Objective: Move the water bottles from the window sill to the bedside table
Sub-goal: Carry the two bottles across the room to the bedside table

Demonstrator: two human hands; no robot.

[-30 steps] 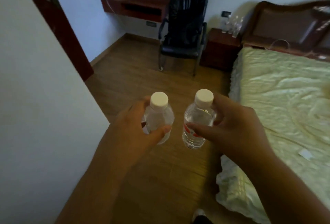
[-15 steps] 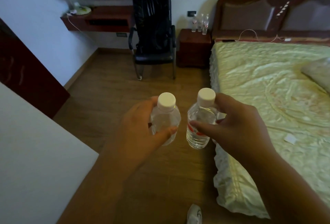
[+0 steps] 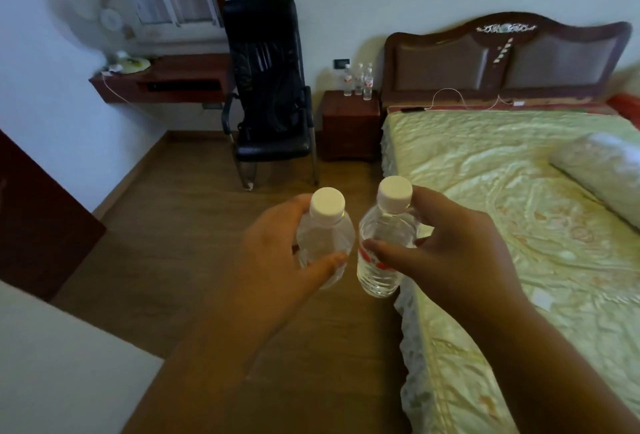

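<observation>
Now the dark wooden bedside worktop [image 3: 349, 106] has swung into view ahead; my left hand [image 3: 273, 253] grips one clear white-capped water bottle [image 3: 325, 243], my right hand [image 3: 446, 250] another [image 3: 382, 253], both mid-room.

A black chair [image 3: 272, 87] stands beside a green-covered bed [image 3: 519, 191].

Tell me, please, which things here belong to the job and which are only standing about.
Belong to the job:
- left bottle, held in the left hand
- right bottle, held in the right hand
- bedside table
- three bottles already standing on it

Only standing about:
- chair
- bed
- pillow
- fan
- shelf
</observation>
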